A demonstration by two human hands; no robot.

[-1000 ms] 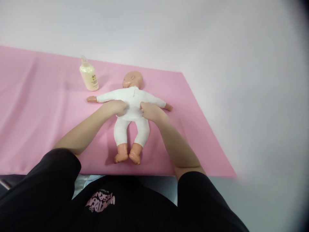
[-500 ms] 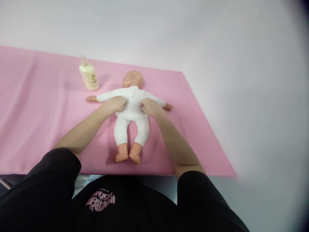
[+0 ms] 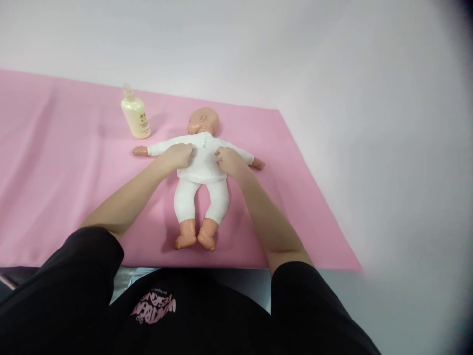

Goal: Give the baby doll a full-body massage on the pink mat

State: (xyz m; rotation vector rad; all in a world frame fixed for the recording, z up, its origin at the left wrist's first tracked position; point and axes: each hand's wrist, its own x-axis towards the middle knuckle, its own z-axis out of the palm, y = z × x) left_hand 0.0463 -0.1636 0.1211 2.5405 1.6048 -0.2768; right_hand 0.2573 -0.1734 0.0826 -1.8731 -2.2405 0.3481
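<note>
1. A pink sheet (image 3: 74, 187) covered the work surface, lightly creased on its left part, its right edge running diagonally toward the near corner. Beyond and to the right of it lay only plain white ground — wall or tabletop, the picture did not tell which.
2. A doll (image 3: 201, 172) in a white suit lay on the sheet, head away from the person and turned to the left, arms spread out to both sides, bare feet nearest the person.
3. The left hand (image 3: 177, 157) rested on the left side of the doll's upper body, fingers curled against the white cloth; whether it pinched the cloth or only pressed on it could not be told.
4. The right hand (image 3: 229, 161) lay on the right side in the same way — touching the suit, grip unclear.
5. A cream bottle (image 3: 135, 116) with a pump top stood upright on the sheet, up and left of the doll's head, near but apart.
6. Black sleeves (image 3: 88, 276) and a black shirt with pink print filled the lower edge.
</note>
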